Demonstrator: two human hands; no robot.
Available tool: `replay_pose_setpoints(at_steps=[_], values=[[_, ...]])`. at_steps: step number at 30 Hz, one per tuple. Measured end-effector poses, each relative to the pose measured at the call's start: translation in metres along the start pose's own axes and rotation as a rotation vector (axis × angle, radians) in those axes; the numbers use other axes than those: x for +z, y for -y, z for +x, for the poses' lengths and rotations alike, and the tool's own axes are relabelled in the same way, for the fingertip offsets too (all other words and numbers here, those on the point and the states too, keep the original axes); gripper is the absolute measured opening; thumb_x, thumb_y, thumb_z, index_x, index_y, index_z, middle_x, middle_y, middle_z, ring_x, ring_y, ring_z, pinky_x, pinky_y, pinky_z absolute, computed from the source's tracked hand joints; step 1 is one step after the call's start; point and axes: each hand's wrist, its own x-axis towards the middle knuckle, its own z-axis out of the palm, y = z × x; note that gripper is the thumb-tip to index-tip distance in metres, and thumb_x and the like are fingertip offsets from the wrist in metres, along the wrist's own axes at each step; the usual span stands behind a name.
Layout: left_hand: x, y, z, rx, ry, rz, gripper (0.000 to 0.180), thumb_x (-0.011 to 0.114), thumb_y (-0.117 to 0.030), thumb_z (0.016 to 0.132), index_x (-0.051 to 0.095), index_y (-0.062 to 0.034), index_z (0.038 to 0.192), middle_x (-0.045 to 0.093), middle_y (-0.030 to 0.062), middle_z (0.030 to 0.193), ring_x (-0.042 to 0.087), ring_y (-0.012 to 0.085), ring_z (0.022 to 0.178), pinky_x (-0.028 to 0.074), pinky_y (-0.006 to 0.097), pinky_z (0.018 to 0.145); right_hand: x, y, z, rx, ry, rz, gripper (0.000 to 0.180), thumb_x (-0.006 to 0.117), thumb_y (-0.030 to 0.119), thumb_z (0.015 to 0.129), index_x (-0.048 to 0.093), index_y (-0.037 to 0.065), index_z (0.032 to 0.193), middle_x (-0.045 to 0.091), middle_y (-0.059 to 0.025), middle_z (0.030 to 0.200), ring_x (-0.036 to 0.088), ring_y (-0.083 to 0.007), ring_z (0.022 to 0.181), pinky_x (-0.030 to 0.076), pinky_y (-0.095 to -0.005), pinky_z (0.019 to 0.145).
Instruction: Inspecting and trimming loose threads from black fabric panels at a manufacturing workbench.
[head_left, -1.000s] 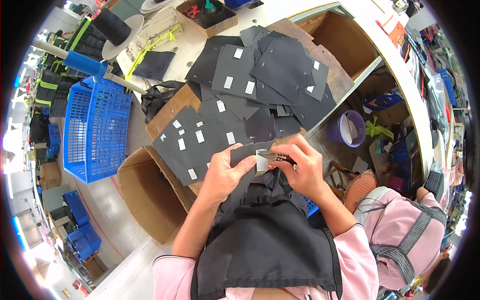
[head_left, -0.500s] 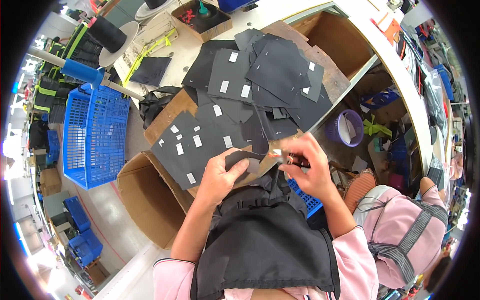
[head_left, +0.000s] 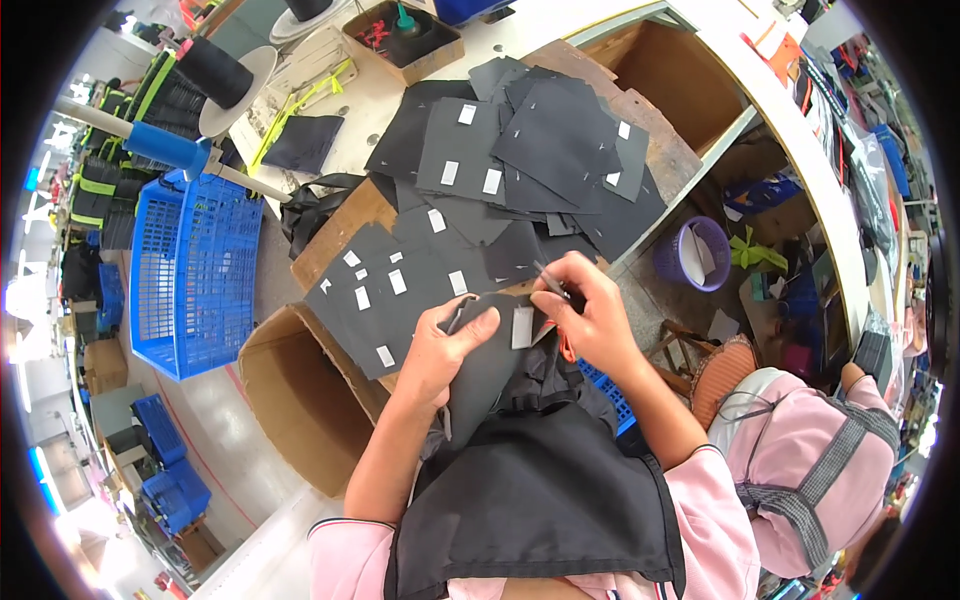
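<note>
Step in hand, judged: detail work at the edge of a dark grey panel [head_left: 478, 365], held up over the lap. Left hand [head_left: 447, 348] — grip pinching the panel, thumb on top, edge curled. Right hand [head_left: 590, 315] — grip closed round a slim dark tool [head_left: 546, 274], kind unclear, near the white patch [head_left: 522, 327]. Next move seems to call for a steady, taut edge. Panel matte, thin, pliable; patch small, rectangular. Similar panels [head_left: 560, 135] overlap beside the white tabletop [head_left: 545, 27].

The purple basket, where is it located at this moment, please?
In the head view, the purple basket is in the right half, farther right than the right hand, just left of some yellow-green strips.
</note>
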Motion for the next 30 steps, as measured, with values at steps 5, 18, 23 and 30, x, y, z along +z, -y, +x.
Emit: replay_pose_setpoints(at_steps=[5,18,23,30], values=[[0.002,0.0,0.001,-0.033,-0.123,-0.154,0.033,0.066,-0.026,0.085,0.059,0.0015,0.101,0.061,0.0041,0.088,0.056,0.0095,0.075,0.047,0.023,0.065,0.01,-0.013,-0.029,-0.293,-0.382,-0.278,0.03,0.071,0.008,0.071,0.057,0.006,0.098,0.053,-0.0087,0.085,0.056,-0.0208,0.065,0.045,-0.0319,0.056],[0.001,0.004,0.004,-0.039,-0.01,0.079,0.027,0.063,-0.027,0.087,0.06,-0.0003,0.088,0.049,-0.0048,0.076,0.04,0.0062,0.071,0.035,0.02,0.066,-0.025,0.001,-0.011,-0.55,-0.084,-0.612,0.032,0.073,0.011,0.064,0.06,0.01,0.093,0.051,-0.0047,0.078,0.055,-0.0242,0.063,0.045,-0.0338,0.057],[0.0,0.001,0.001,-0.103,0.009,0.043,0.025,0.064,-0.026,0.086,0.062,-0.0013,0.089,0.053,-0.0039,0.076,0.044,0.0059,0.071,0.038,0.021,0.065,-0.029,0.006,-0.008,-0.642,-0.024,-0.671,0.031,0.074,0.014,0.063,0.061,0.01,0.092,0.051,-0.0032,0.076,0.056,-0.0217,0.065,0.046,-0.0339,0.061],[-0.003,0.0,0.001,-0.151,0.022,-0.014,0.023,0.064,-0.025,0.086,0.063,-0.0016,0.089,0.057,-0.0018,0.077,0.049,0.0064,0.068,0.04,0.021,0.061,-0.029,0.014,-0.007,-0.688,0.021,-0.74,0.027,0.073,0.016,0.063,0.063,0.01,0.088,0.052,-0.0004,0.074,0.057,-0.0177,0.066,0.047,-0.0312,0.062]])
